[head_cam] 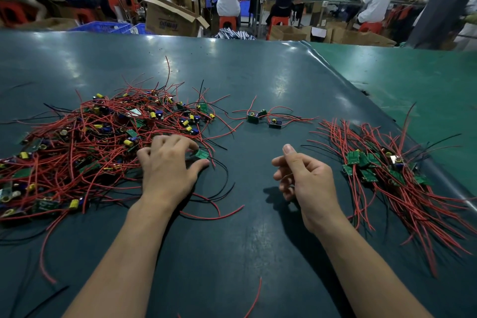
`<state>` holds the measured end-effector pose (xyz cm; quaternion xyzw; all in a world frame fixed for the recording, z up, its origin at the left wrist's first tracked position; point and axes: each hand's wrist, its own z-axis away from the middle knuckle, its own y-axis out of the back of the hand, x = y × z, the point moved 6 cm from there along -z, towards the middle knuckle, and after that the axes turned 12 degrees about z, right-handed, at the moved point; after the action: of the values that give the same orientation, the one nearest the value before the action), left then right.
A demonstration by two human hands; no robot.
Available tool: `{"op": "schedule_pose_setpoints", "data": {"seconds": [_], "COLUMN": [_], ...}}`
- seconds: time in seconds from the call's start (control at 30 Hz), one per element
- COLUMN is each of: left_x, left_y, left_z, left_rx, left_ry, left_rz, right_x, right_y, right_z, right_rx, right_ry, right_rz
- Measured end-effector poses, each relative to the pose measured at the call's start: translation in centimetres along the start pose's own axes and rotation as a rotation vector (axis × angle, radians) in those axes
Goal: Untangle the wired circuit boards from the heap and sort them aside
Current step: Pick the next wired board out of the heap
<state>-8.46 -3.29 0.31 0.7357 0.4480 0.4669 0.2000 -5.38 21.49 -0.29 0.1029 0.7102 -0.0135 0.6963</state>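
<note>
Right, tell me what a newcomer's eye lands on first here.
First the heap of red-wired boards sprawling over the table's left side, with the left hand at its near edge, fingers on a green board. Next the sorted pile on the right, wires fanned out, and the right hand loosely curled, holding nothing visible. Three loose boards lie between, farther back.
</note>
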Motion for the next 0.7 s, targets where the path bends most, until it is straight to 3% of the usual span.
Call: {"op": "schedule_pose_setpoints", "data": {"seconds": [0.07, 0.13, 0.27, 0.47, 0.57, 0.7], "left_x": [0.7, 1.7, 5.0, 10.5, 11.0, 10.5], "left_y": [-0.1, 0.8, 3.4, 2.5, 1.6, 1.3], "left_z": [0.1, 0.2, 1.7, 5.0, 5.2, 4.5], "left_rx": [0.001, 0.104, 0.405, 0.356, 0.267, 0.17], "left_ry": [-0.024, -0.103, -0.458, -0.852, -0.868, -0.78], "left_rz": [0.052, 0.114, 0.374, 0.454, 0.5, 0.548], "right_x": [0.0, 0.0, -0.1, -0.8, -0.9, -0.9], "right_y": [-0.1, -0.1, -0.8, -2.1, -3.2, -2.8], "right_z": [0.0, 0.0, 0.1, 0.6, 1.3, 0.9], "right_rx": [-0.006, -0.011, -0.1, -0.325, -0.473, -0.377], "right_ry": [-0.002, -0.008, -0.004, -0.051, -0.085, -0.023], "right_rz": [0.005, 0.012, 0.016, -0.113, -0.155, -0.263]}}
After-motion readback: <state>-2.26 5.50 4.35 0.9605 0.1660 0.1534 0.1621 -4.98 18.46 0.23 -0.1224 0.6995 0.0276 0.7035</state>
